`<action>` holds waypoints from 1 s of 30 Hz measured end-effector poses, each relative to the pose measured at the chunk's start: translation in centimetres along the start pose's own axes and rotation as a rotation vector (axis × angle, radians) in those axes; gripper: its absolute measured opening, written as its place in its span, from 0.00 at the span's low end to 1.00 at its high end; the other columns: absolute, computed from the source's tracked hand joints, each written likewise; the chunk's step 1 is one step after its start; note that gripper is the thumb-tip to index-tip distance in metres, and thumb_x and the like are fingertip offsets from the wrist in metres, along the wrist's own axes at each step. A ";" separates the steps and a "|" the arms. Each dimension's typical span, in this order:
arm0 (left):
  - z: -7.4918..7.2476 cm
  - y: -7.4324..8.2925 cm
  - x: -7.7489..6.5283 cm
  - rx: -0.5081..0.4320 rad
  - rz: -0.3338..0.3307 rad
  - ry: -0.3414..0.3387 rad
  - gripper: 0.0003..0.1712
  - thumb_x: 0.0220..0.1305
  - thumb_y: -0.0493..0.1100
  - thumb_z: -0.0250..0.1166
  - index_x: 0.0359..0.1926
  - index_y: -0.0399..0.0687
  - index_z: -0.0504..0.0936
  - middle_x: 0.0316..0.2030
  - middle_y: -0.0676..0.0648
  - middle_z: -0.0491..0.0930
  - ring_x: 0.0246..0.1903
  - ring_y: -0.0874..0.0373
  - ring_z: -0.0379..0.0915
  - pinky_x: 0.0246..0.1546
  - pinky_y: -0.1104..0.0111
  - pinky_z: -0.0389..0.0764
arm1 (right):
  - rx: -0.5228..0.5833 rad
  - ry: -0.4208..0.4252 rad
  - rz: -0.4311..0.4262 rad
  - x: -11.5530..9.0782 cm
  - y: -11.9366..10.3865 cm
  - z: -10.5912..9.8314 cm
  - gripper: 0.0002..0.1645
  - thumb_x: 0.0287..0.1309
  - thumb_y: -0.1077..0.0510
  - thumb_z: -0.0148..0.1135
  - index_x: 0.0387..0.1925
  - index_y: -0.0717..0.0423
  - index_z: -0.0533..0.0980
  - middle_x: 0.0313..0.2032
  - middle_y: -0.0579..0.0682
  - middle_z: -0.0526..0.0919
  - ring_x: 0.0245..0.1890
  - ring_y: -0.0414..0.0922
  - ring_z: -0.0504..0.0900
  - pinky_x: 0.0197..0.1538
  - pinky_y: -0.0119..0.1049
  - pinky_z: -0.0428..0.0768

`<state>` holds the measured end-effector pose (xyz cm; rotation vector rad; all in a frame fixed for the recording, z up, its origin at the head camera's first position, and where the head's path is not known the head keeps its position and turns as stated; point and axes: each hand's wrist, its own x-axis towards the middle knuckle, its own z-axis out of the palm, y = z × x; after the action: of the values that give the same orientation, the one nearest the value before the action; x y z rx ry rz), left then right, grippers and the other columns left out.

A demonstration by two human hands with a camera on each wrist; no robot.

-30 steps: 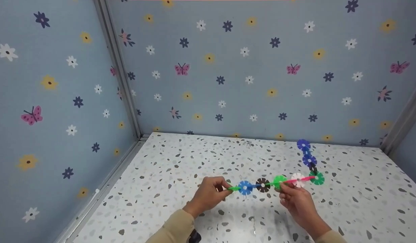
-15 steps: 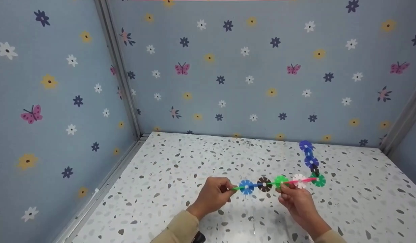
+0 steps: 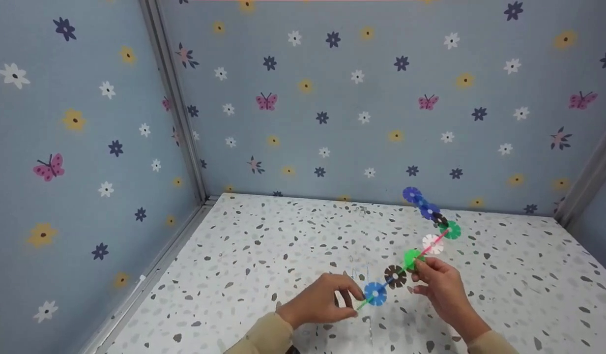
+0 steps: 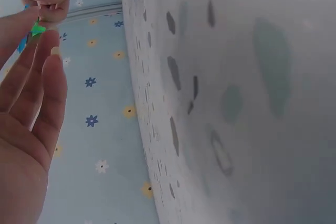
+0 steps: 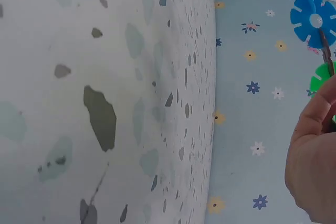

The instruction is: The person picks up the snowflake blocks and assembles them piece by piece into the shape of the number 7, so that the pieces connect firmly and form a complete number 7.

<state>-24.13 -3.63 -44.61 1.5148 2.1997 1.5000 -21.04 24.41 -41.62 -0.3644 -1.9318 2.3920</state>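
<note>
A chain of slotted plastic discs slants away from me in the head view. Its near end is a green disc seen edge-on (image 3: 361,306), joined to a blue disc (image 3: 375,299). Farther along come a brown disc (image 3: 391,271), a bright green disc (image 3: 411,256), a white disc (image 3: 429,241), a darker green disc (image 3: 452,233) and several blue ones. My right hand (image 3: 447,290) pinches the chain at the bright green disc. Around the near end, my left hand (image 3: 320,301) has its thumb and forefinger spread apart, fingertips close beside the edge-on disc.
Below the chain lies a white speckled tabletop (image 3: 263,236). A blue panel (image 3: 352,98) with flowers and butterflies rises behind it, and another side panel (image 3: 86,206) stands at the left. Metal posts (image 3: 177,108) mark the corners.
The chain has swung from nearly level to a slant, its near end dropping toward me and its far end rising leftward. My left thumb and forefinger have parted from the end disc.
</note>
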 end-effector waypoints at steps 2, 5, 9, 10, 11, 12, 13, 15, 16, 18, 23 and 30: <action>-0.5 0.1 0.4 -0.056 -0.061 -0.016 0.16 0.59 0.27 0.66 0.47 0.42 0.83 0.47 0.46 0.82 0.35 0.58 0.82 0.29 0.69 0.83 | -0.035 -0.020 0.009 0.1 -0.2 -0.3 0.05 0.71 0.61 0.56 0.42 0.60 0.74 0.34 0.50 0.80 0.30 0.41 0.76 0.31 0.34 0.81; -1.3 0.1 1.4 -0.091 -0.140 0.014 0.18 0.61 0.28 0.62 0.51 0.46 0.81 0.51 0.49 0.79 0.38 0.57 0.81 0.30 0.67 0.83 | -0.075 -0.057 0.022 0.2 -0.4 -0.7 0.04 0.70 0.61 0.57 0.39 0.60 0.73 0.33 0.50 0.80 0.29 0.41 0.75 0.28 0.33 0.79; -2.2 -0.1 2.9 -0.138 -0.227 0.079 0.21 0.66 0.35 0.63 0.58 0.51 0.76 0.58 0.52 0.71 0.40 0.58 0.79 0.28 0.64 0.83 | -0.135 -0.178 0.048 0.2 -0.4 -1.1 0.05 0.69 0.60 0.59 0.38 0.59 0.73 0.32 0.50 0.79 0.30 0.42 0.74 0.28 0.33 0.78; -2.4 -0.3 3.3 -0.168 -0.253 0.099 0.23 0.67 0.37 0.63 0.61 0.52 0.74 0.60 0.52 0.70 0.41 0.57 0.79 0.28 0.63 0.83 | -0.156 -0.224 0.059 0.2 -0.4 -1.2 0.06 0.69 0.59 0.59 0.38 0.59 0.73 0.32 0.50 0.78 0.30 0.42 0.74 0.28 0.33 0.77; -2.5 -0.5 3.6 -0.212 -0.282 0.121 0.25 0.68 0.39 0.63 0.65 0.53 0.71 0.62 0.52 0.68 0.41 0.56 0.79 0.28 0.62 0.83 | -0.178 -0.274 0.069 0.2 -0.4 -1.3 0.06 0.70 0.58 0.58 0.39 0.59 0.73 0.32 0.50 0.78 0.31 0.42 0.73 0.29 0.33 0.77; -2.7 -0.7 4.0 -0.256 -0.307 0.147 0.28 0.69 0.41 0.63 0.68 0.54 0.68 0.64 0.51 0.66 0.42 0.55 0.80 0.29 0.61 0.83 | -0.196 -0.321 0.078 0.2 -0.3 -1.3 0.07 0.70 0.58 0.58 0.40 0.59 0.74 0.32 0.50 0.78 0.30 0.42 0.73 0.29 0.33 0.77; -2.9 -0.9 4.4 -0.305 -0.329 0.175 0.30 0.70 0.43 0.62 0.70 0.55 0.65 0.66 0.50 0.65 0.43 0.53 0.80 0.30 0.60 0.83 | -0.216 -0.365 0.086 0.2 -0.3 -1.4 0.07 0.70 0.57 0.58 0.40 0.58 0.75 0.32 0.50 0.77 0.30 0.41 0.73 0.29 0.33 0.77; -3.2 -1.4 5.0 -0.405 -0.365 0.236 0.33 0.72 0.46 0.61 0.74 0.55 0.60 0.69 0.48 0.62 0.44 0.50 0.81 0.32 0.59 0.84 | -0.243 -0.434 0.100 0.3 -0.1 -1.3 0.08 0.71 0.56 0.58 0.40 0.58 0.76 0.30 0.49 0.76 0.30 0.41 0.72 0.29 0.33 0.77; -3.4 -1.7 5.3 -0.447 -0.378 0.267 0.34 0.73 0.48 0.60 0.75 0.54 0.59 0.70 0.47 0.61 0.45 0.49 0.81 0.33 0.59 0.84 | -0.257 -0.461 0.102 0.3 0.0 -1.2 0.09 0.71 0.56 0.58 0.39 0.59 0.76 0.30 0.49 0.76 0.29 0.41 0.72 0.29 0.33 0.77; -3.7 -2.1 5.5 -0.515 -0.403 0.322 0.34 0.74 0.49 0.58 0.75 0.50 0.58 0.71 0.46 0.61 0.45 0.48 0.81 0.34 0.59 0.84 | -0.291 -0.499 0.099 0.4 0.3 -1.0 0.10 0.71 0.56 0.58 0.39 0.60 0.78 0.29 0.49 0.76 0.28 0.40 0.72 0.28 0.33 0.78; -4.1 -3.2 5.1 -0.595 -0.486 0.424 0.35 0.75 0.50 0.56 0.74 0.39 0.57 0.68 0.40 0.65 0.44 0.50 0.81 0.35 0.63 0.83 | -0.385 -0.508 0.091 1.1 0.8 -0.4 0.13 0.70 0.57 0.58 0.44 0.64 0.80 0.28 0.50 0.76 0.28 0.40 0.73 0.29 0.33 0.79; -4.6 -4.9 5.5 -0.721 -0.594 0.574 0.32 0.74 0.46 0.57 0.73 0.39 0.61 0.70 0.38 0.62 0.42 0.51 0.80 0.39 0.61 0.83 | -0.436 -0.250 0.105 1.8 1.5 1.3 0.16 0.68 0.60 0.61 0.50 0.68 0.79 0.33 0.54 0.81 0.31 0.43 0.78 0.32 0.36 0.82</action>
<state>-32.72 -2.69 -43.53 0.2073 1.7139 2.2682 -22.85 23.20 -43.10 -0.1891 -2.6122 2.1421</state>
